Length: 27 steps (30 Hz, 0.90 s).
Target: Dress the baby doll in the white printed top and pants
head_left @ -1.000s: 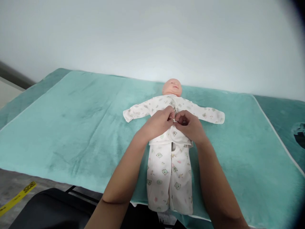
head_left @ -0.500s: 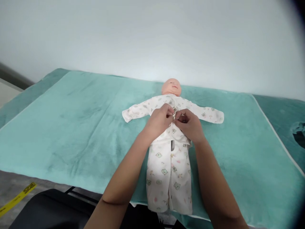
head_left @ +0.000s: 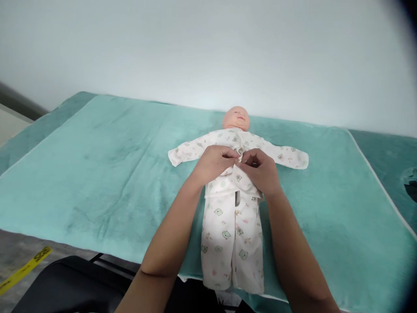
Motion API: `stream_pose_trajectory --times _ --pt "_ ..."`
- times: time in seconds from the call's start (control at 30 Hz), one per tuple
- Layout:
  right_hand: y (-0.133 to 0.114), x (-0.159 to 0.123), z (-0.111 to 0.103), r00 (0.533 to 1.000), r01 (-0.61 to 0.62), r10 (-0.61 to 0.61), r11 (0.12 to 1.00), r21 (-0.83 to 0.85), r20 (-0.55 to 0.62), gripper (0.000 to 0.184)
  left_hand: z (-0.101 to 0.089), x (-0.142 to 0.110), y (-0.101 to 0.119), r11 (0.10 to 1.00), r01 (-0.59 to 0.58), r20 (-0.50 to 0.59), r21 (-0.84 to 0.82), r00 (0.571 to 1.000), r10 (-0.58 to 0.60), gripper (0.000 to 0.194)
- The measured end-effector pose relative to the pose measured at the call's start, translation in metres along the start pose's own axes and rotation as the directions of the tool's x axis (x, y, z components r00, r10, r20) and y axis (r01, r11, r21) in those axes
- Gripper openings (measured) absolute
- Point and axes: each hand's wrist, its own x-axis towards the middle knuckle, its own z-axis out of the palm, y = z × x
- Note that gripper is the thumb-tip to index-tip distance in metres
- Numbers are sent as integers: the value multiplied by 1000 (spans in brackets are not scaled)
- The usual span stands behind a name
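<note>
A baby doll (head_left: 236, 118) lies on its back with its sleeves spread out to both sides. It wears a white printed shirt (head_left: 220, 186) and matching long trousers (head_left: 216, 243). Over the middle of the chest, my left hand (head_left: 217, 163) is closed, pinching a thin pale tie string (head_left: 240, 152) at the shirt's front. My right hand (head_left: 260, 168) pinches the same string from the other side, fingers curled. Both sets of fingertips almost meet, and they hide part of the string and the shirt front.
A green plush blanket (head_left: 107, 174) covers the table under the doll. A pale wall (head_left: 208, 52) rises behind it. Below the front edge are a black chair (head_left: 65, 282) and yellow tape (head_left: 26, 269) on the floor. A dark object (head_left: 411, 189) lies at the far right.
My left hand has turned flatter, its fingers now level and pointing right toward my right fingertips. My right hand stays nearly in place. The whole view has shifted slightly.
</note>
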Motion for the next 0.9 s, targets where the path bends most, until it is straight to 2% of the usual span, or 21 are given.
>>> stream_pose_trajectory --times 0.23,0.37,0.57,0.7,0.9 --pt "2 1 0 999 32 -32 999 -42 -6 9 11 1 0 998 -61 -66 -32 996 58 18" --pt "3 4 -1 1000 9 -9 1000 -22 1 15 12 3 -1 974 -60 -69 -220 997 46 16" --pt "7 6 -1 1000 6 -6 1000 -4 12 18 5 10 -10 898 -77 21 -434 995 95 15" --pt "11 8 -5 996 6 -7 1000 10 90 21 2 12 -13 917 -55 80 -396 992 95 16" --pt "12 6 -13 985 10 -16 999 38 174 21 -3 9 -13 955 -95 109 -282 986 130 20"
